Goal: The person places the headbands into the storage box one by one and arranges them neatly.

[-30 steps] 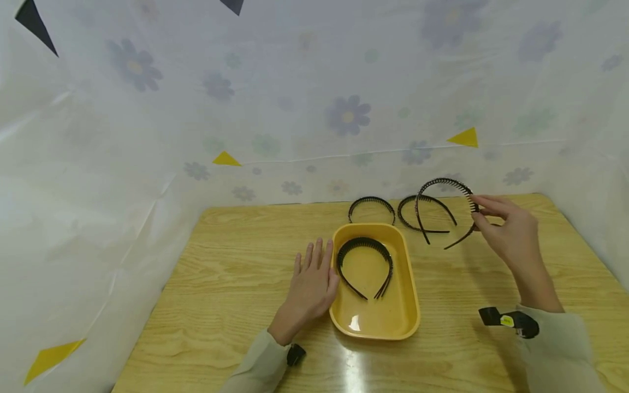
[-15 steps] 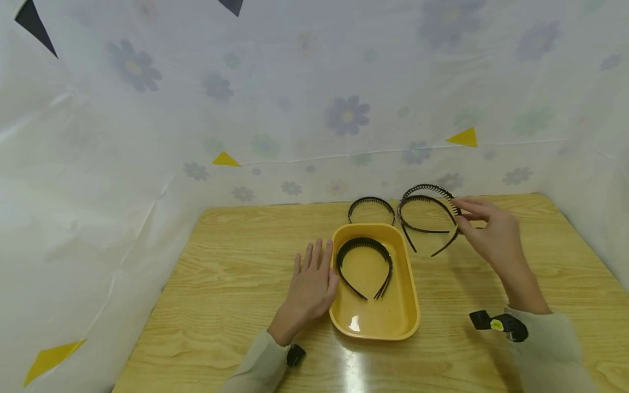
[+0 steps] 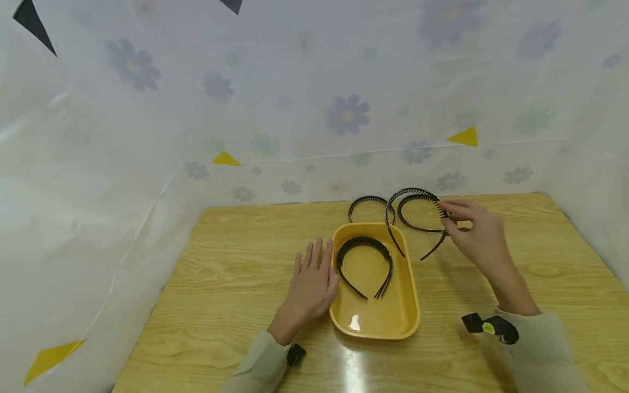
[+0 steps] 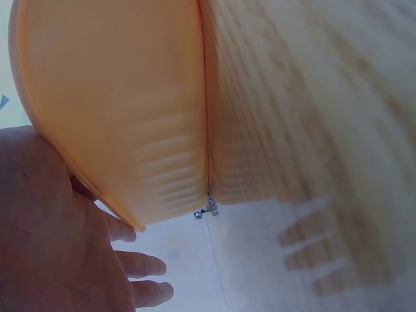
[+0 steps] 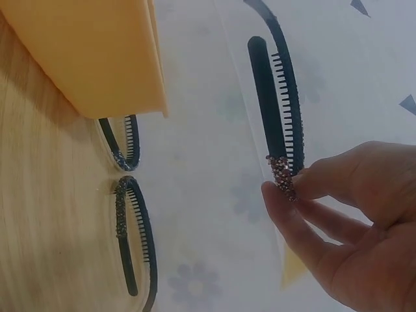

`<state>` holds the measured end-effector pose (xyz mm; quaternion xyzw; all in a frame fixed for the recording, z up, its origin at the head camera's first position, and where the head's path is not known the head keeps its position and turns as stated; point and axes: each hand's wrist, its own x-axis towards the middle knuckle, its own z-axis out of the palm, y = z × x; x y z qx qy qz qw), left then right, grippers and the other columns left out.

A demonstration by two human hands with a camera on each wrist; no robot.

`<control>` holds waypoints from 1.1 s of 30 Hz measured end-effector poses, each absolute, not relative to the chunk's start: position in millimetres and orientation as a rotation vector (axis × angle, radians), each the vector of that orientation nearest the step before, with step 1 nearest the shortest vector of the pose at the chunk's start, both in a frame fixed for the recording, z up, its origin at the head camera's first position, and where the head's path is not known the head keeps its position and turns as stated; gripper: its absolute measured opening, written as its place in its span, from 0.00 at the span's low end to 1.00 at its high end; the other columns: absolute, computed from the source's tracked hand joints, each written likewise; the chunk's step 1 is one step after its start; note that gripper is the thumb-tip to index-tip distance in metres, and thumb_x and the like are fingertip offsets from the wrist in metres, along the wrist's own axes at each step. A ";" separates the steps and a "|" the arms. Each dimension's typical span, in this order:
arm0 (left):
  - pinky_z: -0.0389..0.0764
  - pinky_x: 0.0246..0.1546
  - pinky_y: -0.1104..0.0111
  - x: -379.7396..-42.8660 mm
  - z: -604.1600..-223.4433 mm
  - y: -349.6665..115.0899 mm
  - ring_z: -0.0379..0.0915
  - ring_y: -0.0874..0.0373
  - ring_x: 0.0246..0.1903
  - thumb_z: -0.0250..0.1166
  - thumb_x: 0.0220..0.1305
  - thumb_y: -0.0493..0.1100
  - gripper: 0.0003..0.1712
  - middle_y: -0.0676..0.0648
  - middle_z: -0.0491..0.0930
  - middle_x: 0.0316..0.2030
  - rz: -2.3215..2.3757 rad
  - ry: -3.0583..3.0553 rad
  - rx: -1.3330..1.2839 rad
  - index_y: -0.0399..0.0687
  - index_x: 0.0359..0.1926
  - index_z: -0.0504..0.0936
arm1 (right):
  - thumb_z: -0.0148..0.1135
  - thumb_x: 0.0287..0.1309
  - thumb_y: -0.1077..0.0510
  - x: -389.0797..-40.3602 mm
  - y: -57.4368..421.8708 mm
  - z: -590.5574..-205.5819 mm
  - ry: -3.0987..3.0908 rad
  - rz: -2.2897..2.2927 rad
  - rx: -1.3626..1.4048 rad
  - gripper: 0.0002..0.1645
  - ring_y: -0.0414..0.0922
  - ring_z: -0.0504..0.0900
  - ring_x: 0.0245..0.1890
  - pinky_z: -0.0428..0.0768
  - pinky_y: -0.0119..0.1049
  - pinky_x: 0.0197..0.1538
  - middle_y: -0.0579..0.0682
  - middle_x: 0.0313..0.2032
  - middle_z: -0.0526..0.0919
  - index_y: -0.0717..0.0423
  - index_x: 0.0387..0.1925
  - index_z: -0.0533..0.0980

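Observation:
My right hand (image 3: 474, 232) pinches a black toothed headband (image 5: 279, 123) by its side, between thumb and fingers. Reddish sparkly beads cover part of that headband, and it is raised over the table with its ends hanging down near the tray's far right corner. My left hand (image 3: 312, 281) lies with straight fingers against the left rim of a yellow tray (image 3: 413, 305); in the left wrist view the fingers touch the tray's side. Inside the tray, several black headbands (image 3: 363, 241) lie nested together, ends toward me.
Behind the tray, another headband (image 3: 371, 198) lies partly hidden by the rim. To its right rests one more headband (image 3: 408, 221), overlapped by the held one in the head view. The wooden table (image 3: 236, 273) meets a flower-printed sheet (image 3: 295, 109) at its back edge.
My right hand has moved left and slightly down with the headband, from the right of the loose headbands to the tray's far right corner. The left hand and tray have stayed put.

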<state>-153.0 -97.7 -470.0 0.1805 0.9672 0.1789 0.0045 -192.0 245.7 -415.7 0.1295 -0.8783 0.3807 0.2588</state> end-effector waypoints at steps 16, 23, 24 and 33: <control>0.40 0.75 0.41 -153.1 -469.0 -97.9 0.36 0.40 0.79 0.37 0.80 0.48 0.36 0.38 0.42 0.81 0.565 3.030 0.567 0.47 0.83 0.44 | 0.66 0.57 0.76 -188.5 222.4 -416.4 -2.364 1.034 0.447 0.21 0.58 0.87 0.37 0.73 0.10 0.35 0.62 0.52 0.84 0.66 0.53 0.84; 0.39 0.75 0.41 -152.9 -469.2 -98.3 0.35 0.40 0.79 0.36 0.80 0.48 0.36 0.39 0.41 0.81 0.564 3.035 0.560 0.46 0.83 0.45 | 0.66 0.55 0.77 -188.2 214.1 -418.9 -2.371 1.039 0.496 0.21 0.56 0.87 0.33 0.75 0.12 0.34 0.62 0.52 0.84 0.68 0.52 0.84; 0.39 0.75 0.41 -153.0 -469.4 -98.4 0.35 0.40 0.79 0.36 0.80 0.49 0.36 0.39 0.41 0.81 0.565 3.035 0.560 0.46 0.83 0.45 | 0.66 0.55 0.77 -188.4 213.3 -419.6 -2.374 1.037 0.500 0.21 0.56 0.87 0.34 0.75 0.12 0.34 0.62 0.51 0.84 0.68 0.52 0.84; 0.36 0.76 0.43 -155.1 -473.1 -98.6 0.33 0.43 0.80 0.33 0.81 0.50 0.35 0.41 0.39 0.81 0.537 3.044 0.539 0.50 0.83 0.42 | 0.66 0.53 0.79 -190.6 205.4 -423.3 -2.340 0.972 0.562 0.20 0.53 0.86 0.32 0.74 0.15 0.26 0.61 0.47 0.85 0.67 0.48 0.86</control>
